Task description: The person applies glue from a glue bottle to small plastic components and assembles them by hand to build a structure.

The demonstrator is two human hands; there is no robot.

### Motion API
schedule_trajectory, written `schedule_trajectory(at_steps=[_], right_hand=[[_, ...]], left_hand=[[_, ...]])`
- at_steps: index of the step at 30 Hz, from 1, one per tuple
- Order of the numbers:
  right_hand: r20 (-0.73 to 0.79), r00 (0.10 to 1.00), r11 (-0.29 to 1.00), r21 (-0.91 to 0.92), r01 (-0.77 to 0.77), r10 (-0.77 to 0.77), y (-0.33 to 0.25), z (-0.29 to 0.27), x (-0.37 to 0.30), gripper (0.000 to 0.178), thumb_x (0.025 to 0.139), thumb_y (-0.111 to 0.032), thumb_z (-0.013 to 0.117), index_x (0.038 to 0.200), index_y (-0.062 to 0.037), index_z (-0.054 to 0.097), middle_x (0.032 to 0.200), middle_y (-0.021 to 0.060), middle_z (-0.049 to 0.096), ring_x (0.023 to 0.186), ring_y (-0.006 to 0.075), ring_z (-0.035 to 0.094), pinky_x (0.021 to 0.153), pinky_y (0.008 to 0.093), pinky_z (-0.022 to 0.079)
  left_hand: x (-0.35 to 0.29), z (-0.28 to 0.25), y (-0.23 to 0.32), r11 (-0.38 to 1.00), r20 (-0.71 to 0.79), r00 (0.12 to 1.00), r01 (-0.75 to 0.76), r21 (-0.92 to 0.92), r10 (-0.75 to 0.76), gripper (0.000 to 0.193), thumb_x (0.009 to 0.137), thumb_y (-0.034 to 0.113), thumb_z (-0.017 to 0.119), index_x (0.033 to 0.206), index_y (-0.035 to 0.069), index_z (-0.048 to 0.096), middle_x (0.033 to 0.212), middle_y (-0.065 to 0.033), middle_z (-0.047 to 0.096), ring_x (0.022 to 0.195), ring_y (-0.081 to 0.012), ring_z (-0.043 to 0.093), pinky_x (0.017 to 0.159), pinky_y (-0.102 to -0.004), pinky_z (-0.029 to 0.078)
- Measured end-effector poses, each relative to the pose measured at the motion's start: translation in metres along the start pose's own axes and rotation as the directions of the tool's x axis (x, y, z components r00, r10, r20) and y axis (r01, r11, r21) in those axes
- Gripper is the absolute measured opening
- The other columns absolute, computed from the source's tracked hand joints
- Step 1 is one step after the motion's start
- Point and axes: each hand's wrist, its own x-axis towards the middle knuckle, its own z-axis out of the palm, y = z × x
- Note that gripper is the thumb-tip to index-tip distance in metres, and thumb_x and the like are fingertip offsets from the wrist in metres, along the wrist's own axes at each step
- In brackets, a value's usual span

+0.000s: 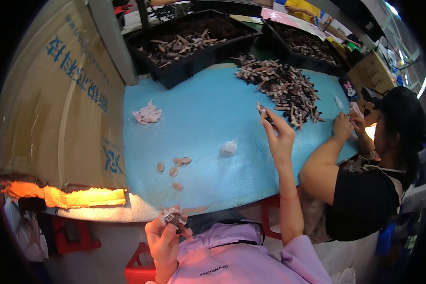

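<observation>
The grey, black and pinkish piece (176, 217) sits low in front of the person, just off the table's near edge, gripped between the thumb and fingers of the left hand (163, 242). From here I can't make out its finer detail. The right hand (281, 135) is raised over the blue tabletop (194, 118), thumb and fingertips pinched on a small pale-and-dark part (261, 110) standing up out of the grip. To do this well, I'd say, keep that pinch light and near the part's lower end, so its top is clear to see, and steady the left-hand piece from beneath without covering its face; bringing it in over the table would be wise too, since anything dropped there would hit the floor. Between the hands stands a small white bottle (229, 148), and nearer the left hand lie five flat, tan ovals (173, 171); a sleeve could easily brush them. Beyond is a crumpled pinkish wad (147, 112), then a heap of mixed parts (284, 87) past the right hand, with a black tray (184, 72) and another tray (312, 63) behind. A big cardboard box (57, 109) walls off the left, and a co-worker in black (364, 201) sits at the right.
</observation>
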Motion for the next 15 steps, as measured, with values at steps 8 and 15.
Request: schedule_trajectory(at_steps=[8,15], right_hand=[[0.052,0.956,0.820,-0.501,0.276,-0.290,-0.041,-0.010,-0.012,0.037,0.068,0.011,0.057,0.103,-0.0003,0.059,0.107,0.0170,0.056,0.100,0.0301,0.051,0.081,0.0382,0.043],[0.479,0.831,0.959,0.128,0.253,-0.283,-0.116,0.038,-0.064,0.019,0.074,0.004,0.060,0.092,-0.0017,0.063,0.074,0.0100,0.063,0.062,0.0209,0.060,0.053,0.0272,0.045]], left_hand=[[-0.007,-0.016,0.001,0.997,-0.067,0.995,-0.074,0.005,0.074,0.036,0.083,0.014,0.057,0.109,-0.010,0.051,0.096,-0.0214,0.058,0.063,-0.0253,0.060,0.047,-0.0350,0.051],[-0.010,-0.019,0.013,0.965,-0.039,0.988,-0.138,0.224,0.151,0.028,0.074,-0.007,0.061,0.102,-0.007,0.059,0.089,-0.0131,0.057,0.070,-0.0196,0.061,0.058,-0.0278,0.053]])
